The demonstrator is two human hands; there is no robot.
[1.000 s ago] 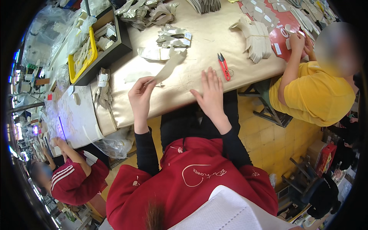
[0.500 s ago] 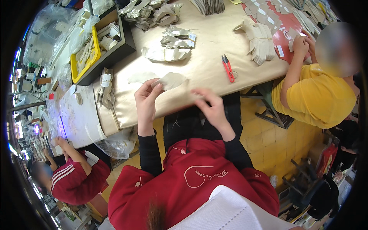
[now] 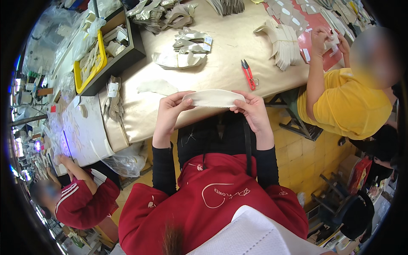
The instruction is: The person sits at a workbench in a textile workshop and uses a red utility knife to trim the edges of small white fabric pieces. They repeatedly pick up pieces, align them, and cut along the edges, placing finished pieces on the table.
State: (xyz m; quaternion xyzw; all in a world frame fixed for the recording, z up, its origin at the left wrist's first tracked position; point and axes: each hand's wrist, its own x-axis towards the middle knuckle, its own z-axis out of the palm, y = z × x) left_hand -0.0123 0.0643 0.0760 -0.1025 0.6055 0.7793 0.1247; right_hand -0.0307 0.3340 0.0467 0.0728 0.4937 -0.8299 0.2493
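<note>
A pale, curved strip of material (image 3: 214, 98) stretches between my two hands, just over the table's near edge. My left hand (image 3: 172, 111) pinches its left end between thumb and fingers. Its right end is gripped the same way by my right hand (image 3: 253, 109). On the table just beyond my left hand lies another flat pale piece (image 3: 157, 87). Farther back sits a tied bundle of pale pieces (image 3: 180, 60). Red thread snips (image 3: 248, 75) with dark blades rest to the right, beyond my right hand.
A dark box (image 3: 135, 53) with a yellow tray (image 3: 104, 63) stands at the left. Banded bundles (image 3: 114, 95) lie near it, with a fanned stack (image 3: 284, 46) at the right. A co-worker in yellow (image 3: 340, 102) handles small pieces; another in red (image 3: 87, 197) is at lower left.
My right hand has come to the strip and taken its right end. The strip, held by the left hand alone before, is now spread level between both hands.
</note>
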